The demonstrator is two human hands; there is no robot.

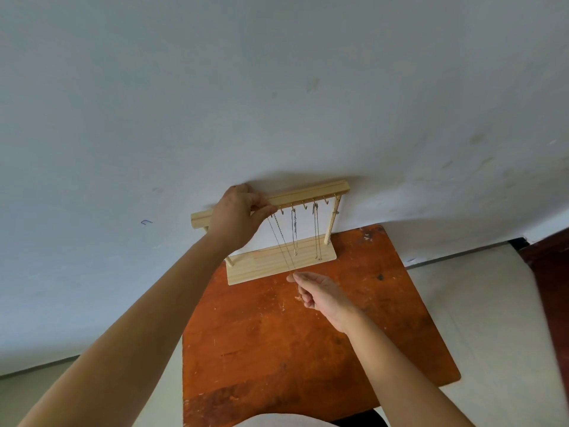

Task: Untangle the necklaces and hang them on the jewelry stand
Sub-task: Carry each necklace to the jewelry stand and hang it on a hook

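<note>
Orange table [308,349] centre frame: left hand [238,215] fingers pinch chain [281,241] at stand [308,195] (right hand [317,291] fingers pinch its lower end).

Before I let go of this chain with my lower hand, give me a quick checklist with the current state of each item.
1. Chain looped on its hook: cannot tell, left hand covers it.
2. Right hand pinching the chain's lower end: ok.
3. Chain free of the middle necklace: ok, apart.
4. Right necklace hanging straight: ok.
5. Jewelry stand flat on the table: ok.
</note>
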